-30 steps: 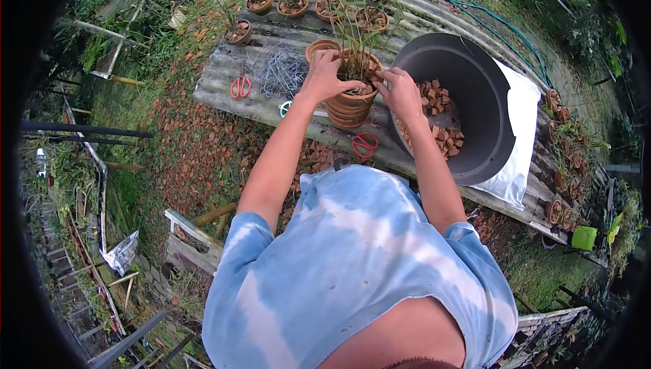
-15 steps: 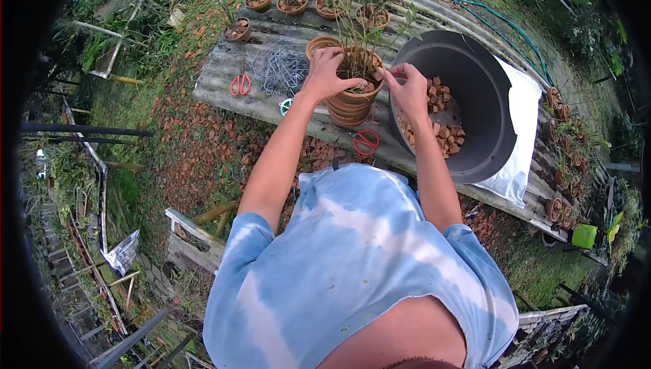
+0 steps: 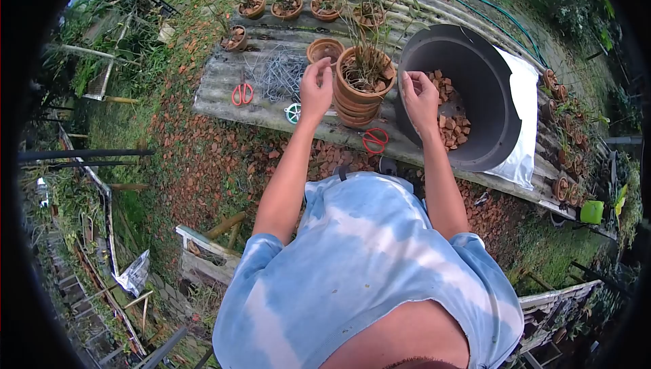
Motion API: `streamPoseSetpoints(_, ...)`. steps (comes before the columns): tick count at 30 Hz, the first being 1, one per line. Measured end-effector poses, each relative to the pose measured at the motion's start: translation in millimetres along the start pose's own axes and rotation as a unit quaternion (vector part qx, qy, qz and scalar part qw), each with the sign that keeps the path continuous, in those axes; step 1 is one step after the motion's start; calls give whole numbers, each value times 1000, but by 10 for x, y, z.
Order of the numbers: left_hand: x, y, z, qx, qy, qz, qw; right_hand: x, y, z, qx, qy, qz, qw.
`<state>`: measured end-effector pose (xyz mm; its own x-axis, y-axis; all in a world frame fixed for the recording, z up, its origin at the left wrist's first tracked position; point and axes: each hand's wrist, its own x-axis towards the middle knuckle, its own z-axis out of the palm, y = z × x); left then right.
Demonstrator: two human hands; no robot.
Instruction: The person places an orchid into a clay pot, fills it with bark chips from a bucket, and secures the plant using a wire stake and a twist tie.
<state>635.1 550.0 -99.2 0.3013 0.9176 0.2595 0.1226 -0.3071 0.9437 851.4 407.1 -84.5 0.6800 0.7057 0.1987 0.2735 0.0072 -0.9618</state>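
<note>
Head view: the plant pot (image 3: 359, 95) stood upright on a stack of clay pots (image 3: 355, 115), between the person's hands. The left hand (image 3: 317, 91), loosely curled with thumb and fingers parted, was empty just beside it; the right hand (image 3: 421, 100) hung before the bucket (image 3: 491, 98), fingers half bent, and I couldn't tell whether they pinched anything.

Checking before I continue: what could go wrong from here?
The round terracotta pot of thin stems sits atop a stack of brown clay pots; neither the left hand nor the right hand visibly grips it, so a bump might topple it.

The scissors with red loop handles in front of the stack lie near the edge of the grey corrugated sheet and could get knocked off.

The round green-and-white spool near the left hand might get brushed aside.
</note>
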Motion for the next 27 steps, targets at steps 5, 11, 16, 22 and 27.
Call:
streamPoseSetpoints(5, -707, 558, 261, 25, 42, 209, 977, -198, 65, -118, 22, 45, 64, 997)
streamPoseSetpoints(11, -964, 1140, 946, -6, -244, 235, 941, -86, 308, -923, -89, 74, 79, 990)
streamPoseSetpoints(16, -581, 1062, 1803, 165, -384, 91, 904, 448, 987, -1672, -248, -56, 216, 943)
streamPoseSetpoints(22, -195, -141, 2939, 390, -470, -106, 785, 801, 2161, -1937, -418, -277, 328, 801)
streamPoseSetpoints(27, -475, -547, 3162, 414, -604, -192, 654, 556, 2485, -1781, -453, -458, 280, 712)
